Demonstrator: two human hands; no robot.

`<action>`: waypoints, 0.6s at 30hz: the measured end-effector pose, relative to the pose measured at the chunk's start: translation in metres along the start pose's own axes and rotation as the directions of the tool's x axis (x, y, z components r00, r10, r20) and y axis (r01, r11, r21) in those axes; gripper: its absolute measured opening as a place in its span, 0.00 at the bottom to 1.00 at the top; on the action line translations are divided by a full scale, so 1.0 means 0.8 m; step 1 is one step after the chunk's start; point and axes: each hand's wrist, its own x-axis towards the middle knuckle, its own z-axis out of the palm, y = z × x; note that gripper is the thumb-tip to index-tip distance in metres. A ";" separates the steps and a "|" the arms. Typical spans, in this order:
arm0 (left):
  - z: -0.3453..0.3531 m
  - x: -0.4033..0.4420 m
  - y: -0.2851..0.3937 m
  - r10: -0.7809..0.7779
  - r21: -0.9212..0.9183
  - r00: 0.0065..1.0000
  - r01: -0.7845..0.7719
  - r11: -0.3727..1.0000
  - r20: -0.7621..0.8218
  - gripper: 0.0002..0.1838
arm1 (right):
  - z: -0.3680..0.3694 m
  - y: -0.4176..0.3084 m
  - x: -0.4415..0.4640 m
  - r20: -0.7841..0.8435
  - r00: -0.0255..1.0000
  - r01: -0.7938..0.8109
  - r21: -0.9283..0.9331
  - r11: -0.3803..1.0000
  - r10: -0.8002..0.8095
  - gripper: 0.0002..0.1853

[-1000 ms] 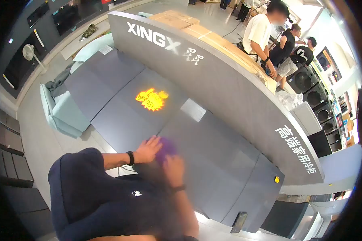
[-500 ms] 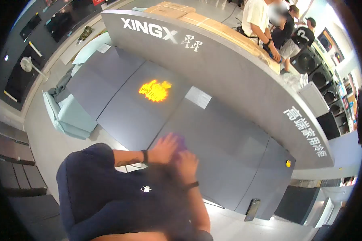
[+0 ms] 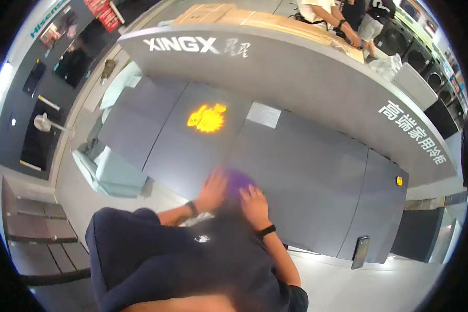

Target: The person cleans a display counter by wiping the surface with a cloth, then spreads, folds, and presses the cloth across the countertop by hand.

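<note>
A smooth purple piece, probably a cloth [image 3: 238,183], lies low over the near edge of the grey panel top between my two hands; its outline is blurred. My left hand [image 3: 212,191] is at its left edge with fingers stretched out, slightly smeared by motion. From the right, my right hand [image 3: 254,207] has its bent fingertips on the purple cloth. Dark bands circle both wrists. Beyond the hands, a bright yellow-orange spiky-edged sticker [image 3: 208,118] and a silvery white sheet [image 3: 264,115] sit on the grey top [image 3: 307,171].
Behind the top rises a grey sign board [image 3: 296,73] with white lettering. A phone [image 3: 361,252] and a small yellow item [image 3: 399,181] are at the right end. A pale green padded cover [image 3: 117,174] hangs at the left. Cardboard [image 3: 265,22] and another person's arm [image 3: 333,21] are behind the board.
The view has shifted, so the board and panels sit differently. My hands have moved a little apart, and more of the purple cloth shows between them.
</note>
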 end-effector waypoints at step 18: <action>0.024 0.048 0.006 -0.095 0.111 0.992 0.085 0.990 0.080 0.42 | 0.005 0.020 0.011 -0.103 0.988 -0.101 0.138 0.985 0.115 0.13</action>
